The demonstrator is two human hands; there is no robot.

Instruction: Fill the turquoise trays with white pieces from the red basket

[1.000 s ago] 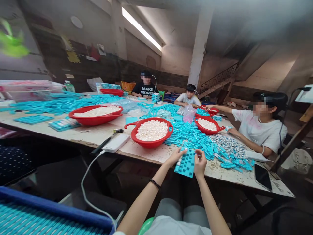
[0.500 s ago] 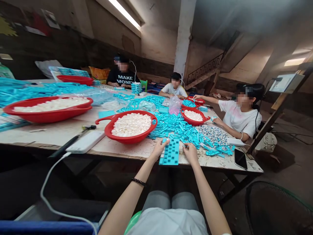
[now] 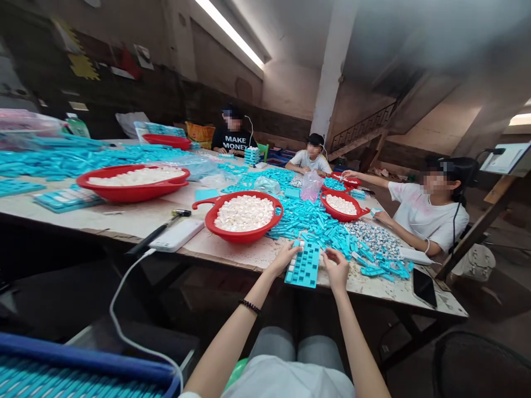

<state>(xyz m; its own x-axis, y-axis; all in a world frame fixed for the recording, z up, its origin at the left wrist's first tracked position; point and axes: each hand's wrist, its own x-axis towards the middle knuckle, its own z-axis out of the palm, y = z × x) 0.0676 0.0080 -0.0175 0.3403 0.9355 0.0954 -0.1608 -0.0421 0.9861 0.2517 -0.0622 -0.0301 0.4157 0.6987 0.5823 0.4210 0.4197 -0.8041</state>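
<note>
My left hand [image 3: 285,258] grips a flat light-blue panel [image 3: 307,270] by its left side, over the near edge of the table. Rows of square holes run across the panel, and small white caps sit along its left side. My right hand [image 3: 338,270] is beside the panel's right edge, fingers curled and thumb close to them. Whatever those fingertips pinch is too small to make out. Just past both hands lies a heap of narrow blue plastic pieces [image 3: 315,218]. A red basin [image 3: 244,236] holding white caps [image 3: 244,213] stands left of the panel.
At right are small grey-white parts [image 3: 375,240] and a black phone [image 3: 423,287]. A hammer [image 3: 160,232] and white power bank [image 3: 177,235] lie left, their cable hanging down. Another red basin [image 3: 133,192] stands further left; a blue crate [image 3: 91,356] is below. Several co-workers sit around the table.
The view has swung left, so things appear further right and more of the blue crate shows. My right hand has moved closer to the panel's right edge; my left keeps its hold.
</note>
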